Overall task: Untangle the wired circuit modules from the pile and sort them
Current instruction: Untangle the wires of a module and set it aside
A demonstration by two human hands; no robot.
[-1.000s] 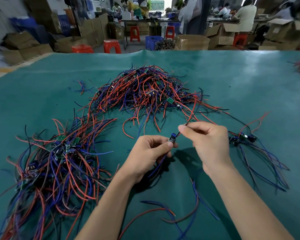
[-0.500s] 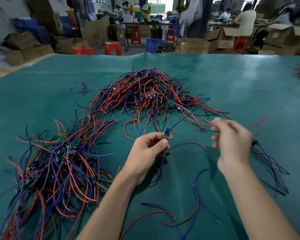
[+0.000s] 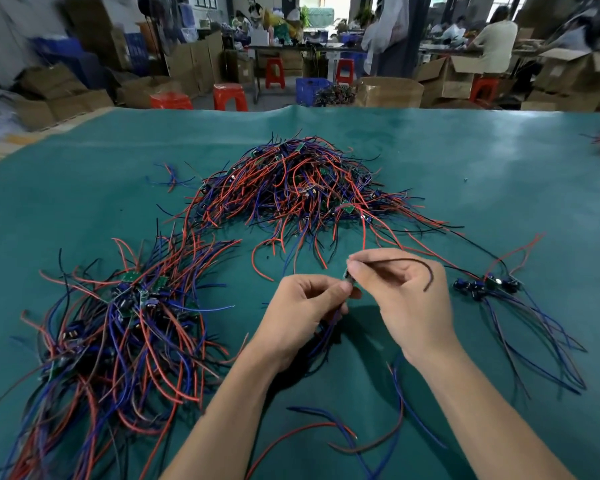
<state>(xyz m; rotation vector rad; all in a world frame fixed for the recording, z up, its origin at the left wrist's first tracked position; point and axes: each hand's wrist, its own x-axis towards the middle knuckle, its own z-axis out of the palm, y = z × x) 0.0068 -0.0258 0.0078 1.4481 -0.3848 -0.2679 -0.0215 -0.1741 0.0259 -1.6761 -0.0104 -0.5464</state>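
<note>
Hands (image 3: 357, 299) mid-mat (image 3: 499, 188) (piles (image 3: 291, 188) left, ahead).

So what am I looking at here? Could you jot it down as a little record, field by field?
Setting: green table in a workshop
Far pile: tangled red, blue and black wired modules
Left heap: more wired modules, spread toward the near edge
Right group: a few modules with trailing blue wires
Left hand: pinches a small module, its wires hanging below
Right hand: pinches a dark wire that curves over its fingers
Near edge: loose wires
Background: boxes, red stools, people at benches
</note>
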